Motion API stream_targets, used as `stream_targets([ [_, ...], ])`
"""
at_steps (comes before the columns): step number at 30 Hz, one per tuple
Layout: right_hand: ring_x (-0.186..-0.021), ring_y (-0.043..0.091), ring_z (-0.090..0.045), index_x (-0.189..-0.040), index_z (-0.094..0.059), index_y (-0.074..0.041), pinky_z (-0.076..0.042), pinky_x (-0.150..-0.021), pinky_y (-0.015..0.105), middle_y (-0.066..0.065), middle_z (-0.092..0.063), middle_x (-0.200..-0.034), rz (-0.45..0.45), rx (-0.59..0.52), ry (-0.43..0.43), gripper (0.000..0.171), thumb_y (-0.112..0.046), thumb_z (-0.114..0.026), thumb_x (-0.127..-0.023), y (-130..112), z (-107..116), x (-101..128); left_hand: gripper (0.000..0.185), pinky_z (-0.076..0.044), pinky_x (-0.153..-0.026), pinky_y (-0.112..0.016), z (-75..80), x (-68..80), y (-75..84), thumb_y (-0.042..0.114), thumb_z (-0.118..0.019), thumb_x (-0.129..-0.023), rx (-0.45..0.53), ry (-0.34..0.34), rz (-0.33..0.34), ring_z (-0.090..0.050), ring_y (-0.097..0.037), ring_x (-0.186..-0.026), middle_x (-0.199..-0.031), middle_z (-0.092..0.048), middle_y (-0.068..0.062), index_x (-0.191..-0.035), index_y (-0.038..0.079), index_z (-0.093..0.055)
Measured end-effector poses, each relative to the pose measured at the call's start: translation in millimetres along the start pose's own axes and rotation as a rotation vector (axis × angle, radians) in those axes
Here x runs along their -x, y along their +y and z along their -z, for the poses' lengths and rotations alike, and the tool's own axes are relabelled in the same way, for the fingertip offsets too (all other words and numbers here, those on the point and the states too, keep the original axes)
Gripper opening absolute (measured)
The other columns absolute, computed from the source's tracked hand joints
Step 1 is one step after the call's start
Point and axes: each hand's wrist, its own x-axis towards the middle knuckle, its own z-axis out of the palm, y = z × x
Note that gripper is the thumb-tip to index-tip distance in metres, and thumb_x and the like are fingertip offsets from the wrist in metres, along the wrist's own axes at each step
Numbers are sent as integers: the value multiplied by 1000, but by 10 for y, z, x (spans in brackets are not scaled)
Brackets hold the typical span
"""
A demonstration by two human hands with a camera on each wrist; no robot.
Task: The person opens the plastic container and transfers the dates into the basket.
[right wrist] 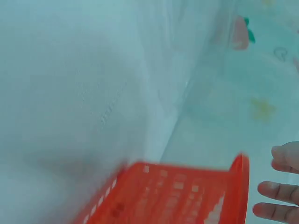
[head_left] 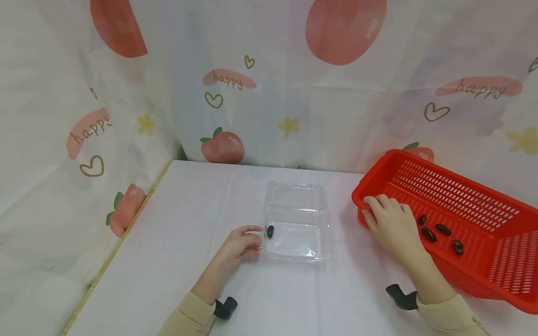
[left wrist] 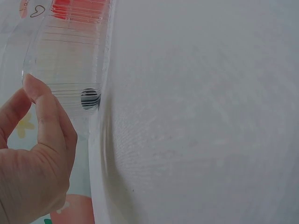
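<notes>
A clear plastic clamshell box (head_left: 296, 238) lies with its lid laid back on the white table. One dark, oval, date-like piece (head_left: 270, 231) sits near its left wall. My left hand (head_left: 242, 245) is at that wall; in the left wrist view, thumb and fingertip pinch the rim of the box. Over the left end of a red plastic basket (head_left: 451, 275) is my right hand (head_left: 391, 224), its fingers loosely bent. In the right wrist view those fingers (right wrist: 275, 192) look apart, with nothing seen between them. Several dark oval pieces (head_left: 429, 234) lie on the basket floor.
Patterned cloth (head_left: 269, 93) with peaches and hearts hangs behind and to the left of the table (head_left: 176, 224). The basket's slotted walls rise on the right, its near corner reaching past the right forearm. A black bent piece (head_left: 225, 308) is at each sleeve cuff.
</notes>
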Motion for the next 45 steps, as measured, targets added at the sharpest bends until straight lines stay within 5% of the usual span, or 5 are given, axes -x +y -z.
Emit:
stream_targets([
  [15, -93, 27, -54, -111, -57, -13, -46, -82, 44, 8, -56, -98, 215, -15, -147, 33, -22, -68, -81, -821, -453, -322, 35, -52, -55, -21, 9, -9, 1, -2, -59, -81, -1, -1, 4, -58, -11, -60, -76, -60, -3, -116, -4, -54],
  [24, -87, 24, -53, -110, -56, -16, -45, -79, 40, 4, -53, -92, 372, 5, -162, 31, -22, -68, -82, -1178, -716, -427, 35, -52, -55, -22, 13, -18, 5, -1, -59, -82, -2, -8, 13, -58, -11, -61, -76, -60, -3, -117, -3, -54],
  [33, -83, 21, -51, -110, -56, -17, -42, -70, 34, 3, -53, -91, 485, 19, -160, 31, -21, -66, -82, -1346, -1031, -424, 37, -52, -54, -21, 20, -20, 0, -1, -59, -81, 8, -23, 14, -58, -11, -61, -76, -60, -3, -118, -4, -53],
  [45, -83, 21, -52, -112, -58, -20, -40, -67, 33, 3, -54, -95, 478, 57, -190, 31, -24, -65, -82, -1389, -1130, -408, 37, -52, -55, -21, 21, -27, 6, -2, -58, -82, 10, -18, 22, -58, -10, -61, -76, -59, -2, -118, -4, -53],
])
